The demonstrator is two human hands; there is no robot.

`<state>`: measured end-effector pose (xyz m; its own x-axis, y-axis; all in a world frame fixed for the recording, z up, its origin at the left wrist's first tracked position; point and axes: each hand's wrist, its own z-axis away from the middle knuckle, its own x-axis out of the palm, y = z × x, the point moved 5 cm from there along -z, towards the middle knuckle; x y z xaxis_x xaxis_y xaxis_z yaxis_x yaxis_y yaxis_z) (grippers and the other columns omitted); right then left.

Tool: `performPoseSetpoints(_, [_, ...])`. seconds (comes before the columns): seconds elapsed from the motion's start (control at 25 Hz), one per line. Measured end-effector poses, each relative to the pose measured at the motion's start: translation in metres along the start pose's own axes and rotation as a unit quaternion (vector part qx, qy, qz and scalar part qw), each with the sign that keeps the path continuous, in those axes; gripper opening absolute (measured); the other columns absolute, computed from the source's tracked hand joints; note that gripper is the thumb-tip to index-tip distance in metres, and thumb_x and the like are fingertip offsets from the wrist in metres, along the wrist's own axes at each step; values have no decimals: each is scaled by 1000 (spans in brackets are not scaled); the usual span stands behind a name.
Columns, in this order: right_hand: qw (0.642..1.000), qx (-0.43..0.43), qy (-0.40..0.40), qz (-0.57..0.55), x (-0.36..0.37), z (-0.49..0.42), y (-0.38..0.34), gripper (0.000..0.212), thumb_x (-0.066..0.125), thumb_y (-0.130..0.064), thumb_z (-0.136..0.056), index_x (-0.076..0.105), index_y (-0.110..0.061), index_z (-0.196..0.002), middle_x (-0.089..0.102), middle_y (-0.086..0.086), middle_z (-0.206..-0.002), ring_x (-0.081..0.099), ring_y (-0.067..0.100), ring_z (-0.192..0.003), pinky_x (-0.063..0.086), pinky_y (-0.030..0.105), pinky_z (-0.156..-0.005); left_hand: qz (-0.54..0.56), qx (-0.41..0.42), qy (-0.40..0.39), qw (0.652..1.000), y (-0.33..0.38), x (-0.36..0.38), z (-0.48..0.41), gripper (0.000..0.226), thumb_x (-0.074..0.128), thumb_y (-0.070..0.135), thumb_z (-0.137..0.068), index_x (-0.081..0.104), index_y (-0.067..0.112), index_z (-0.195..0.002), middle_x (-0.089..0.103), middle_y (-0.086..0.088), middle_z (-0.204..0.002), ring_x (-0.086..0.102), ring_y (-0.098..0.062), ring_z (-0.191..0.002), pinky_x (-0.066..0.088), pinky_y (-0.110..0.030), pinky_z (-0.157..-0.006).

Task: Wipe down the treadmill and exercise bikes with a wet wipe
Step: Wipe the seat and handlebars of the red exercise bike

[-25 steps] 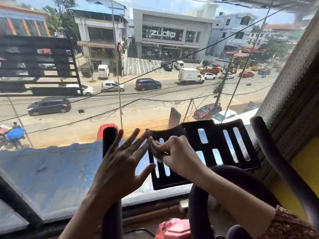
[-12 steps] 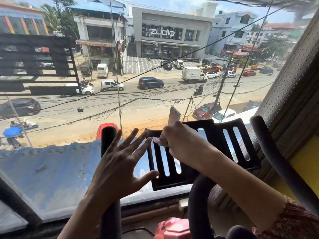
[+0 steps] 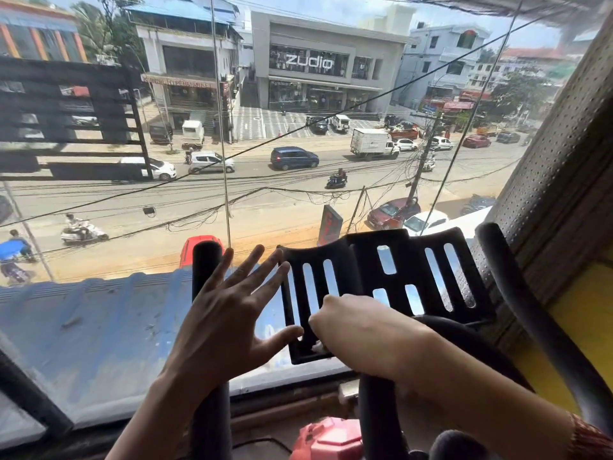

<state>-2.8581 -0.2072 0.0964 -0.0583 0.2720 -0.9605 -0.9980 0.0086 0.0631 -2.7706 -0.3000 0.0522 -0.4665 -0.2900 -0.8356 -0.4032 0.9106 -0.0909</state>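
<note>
Black slotted plastic, the device tray (image 3: 361,257) stands just ahead, long axis left to right. Your right hand (image 3: 351,327) pinches the wet wipe (image 3: 319,347) at its lower left corner, so the rest lies rightward. Your left hand (image 3: 229,313), fingers spread, touches the left edge.

My view: black slotted plastic bike tray (image 3: 361,260), tilted up toward me, crumpled white wet wipe (image 3: 318,347) at its lower left corner, mostly hidden

We're seeing a matt black plastic slotted tray (image 3: 365,260), a handlebar (image 3: 207,260) in dull foam-looking padding, a glossy red plastic part (image 3: 328,439) below, plus a perforated wall panel (image 3: 564,161).
</note>
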Motion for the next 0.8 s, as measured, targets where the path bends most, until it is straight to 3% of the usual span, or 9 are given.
performPoseSetpoints(0.12, [994,32,105,25,-29,-8,-1,22,52,0,-91,43,-17,-79,40,0,-69,39,12,-57,34,27,-54,9,-5,-11,1000,0,1,0,83,38,72,-84,49,11,-139,40,-6,-147,32,-26,-139,14,-46,-115])
performPoseSetpoints(0.24, [970,66,213,93,-37,-27,4,17,62,9,-74,59,-8,-77,59,11,-79,57,23,-74,45,30,-64,9,-6,-11,1000,-1,0,0,82,37,71,-84,48,12,-140,41,-5,-147,32,-26,-139,15,-47,-115])
performPoseSetpoints(0.28, [969,86,192,131,-28,-33,8,15,59,8,-79,65,-1,-89,62,18,-93,59,30,-91,49,37,-80,8,-5,-11,1000,0,1,1,82,38,71,-84,48,11,-139,40,-5,-147,33,-26,-139,15,-47,-115])
performPoseSetpoints(0.36, [968,113,138,175,-6,-37,12,27,49,2,-91,60,5,-115,57,26,-117,49,40,-119,35,48,-107,6,-5,-12,1000,0,1,1,82,37,71,-84,49,11,-138,40,-6,-148,33,-25,-139,14,-46,-115])
performPoseSetpoints(0.44, [977,94,99,163,3,-27,6,25,48,2,-92,62,-2,-113,61,12,-97,56,35,-108,40,45,-101,6,-6,-12,1000,0,1,1,82,35,72,-85,49,11,-138,40,-6,-147,34,-26,-139,13,-45,-116])
performPoseSetpoints(0.48, [984,62,77,145,3,-20,-1,25,48,2,-91,64,-6,-108,54,4,-79,59,28,-91,45,40,-88,7,-5,-11,1000,0,1,0,82,33,72,-87,50,10,-138,41,-6,-147,34,-26,-138,13,-45,-116])
performPoseSetpoints(0.6, [997,31,27,70,-12,-4,-17,25,50,3,-88,63,-11,-104,35,-1,-67,39,17,-60,40,32,-62,7,-4,-6,1000,-1,0,0,83,23,73,-90,51,10,-136,42,-7,-146,37,-28,-137,15,-46,-114])
performPoseSetpoints(0.68, [990,36,110,81,-34,-8,-13,20,51,2,-88,61,-13,-96,39,-2,-69,46,18,-68,39,33,-68,9,-5,-3,1000,-1,0,0,82,27,73,-89,52,11,-136,43,-6,-146,36,-27,-137,17,-46,-113])
performPoseSetpoints(0.8, [973,75,175,132,-42,-25,10,24,46,3,-91,62,-11,-100,62,7,-97,55,27,-104,39,37,-96,6,-2,3,1000,-1,0,-1,82,36,73,-85,50,11,-137,43,-6,-146,35,-27,-138,17,-47,-113])
